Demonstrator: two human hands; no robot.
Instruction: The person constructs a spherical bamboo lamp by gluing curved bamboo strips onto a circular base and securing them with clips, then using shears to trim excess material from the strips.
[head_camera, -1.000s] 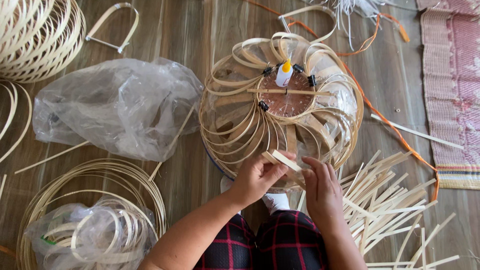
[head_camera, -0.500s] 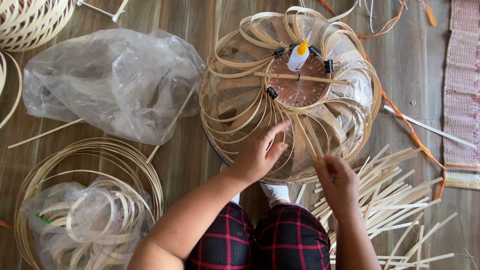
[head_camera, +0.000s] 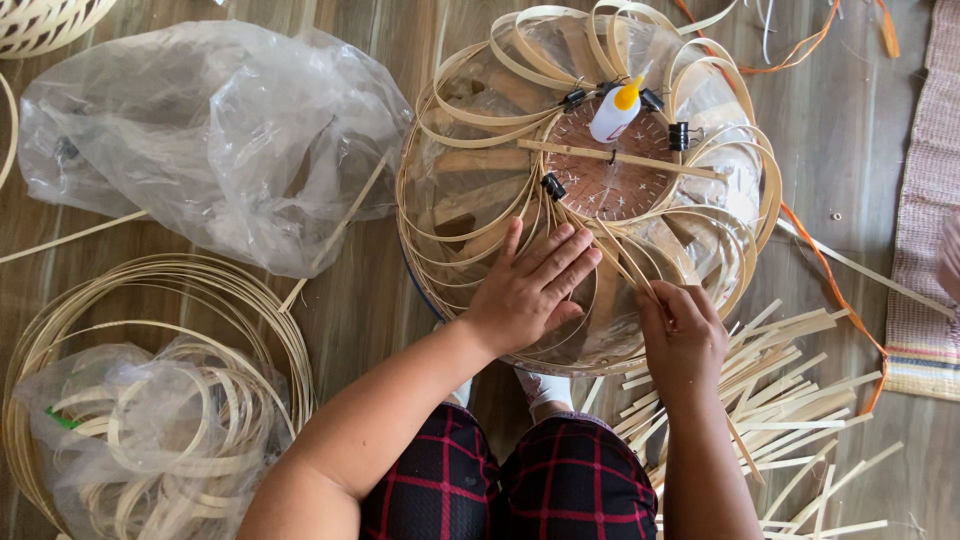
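1. Left hand (head_camera: 530, 290) lay flat, fingers spread, gripping nothing, on the near side of the bamboo-strip lampshade frame (head_camera: 585, 180).
2. Right hand (head_camera: 683, 340) was curled closed around a thin strip (head_camera: 625, 262) at the frame's near right edge.
3. Frame stood on the wooden floor (head_camera: 350, 310), centre-far; glue bottle (head_camera: 613, 108) on its round top disc.
4. Loose cut strips (head_camera: 790, 390) lay near right.

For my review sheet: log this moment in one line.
left hand: flat on bamboo strip frame | right hand: pinching a strip | glue bottle: on centre disc
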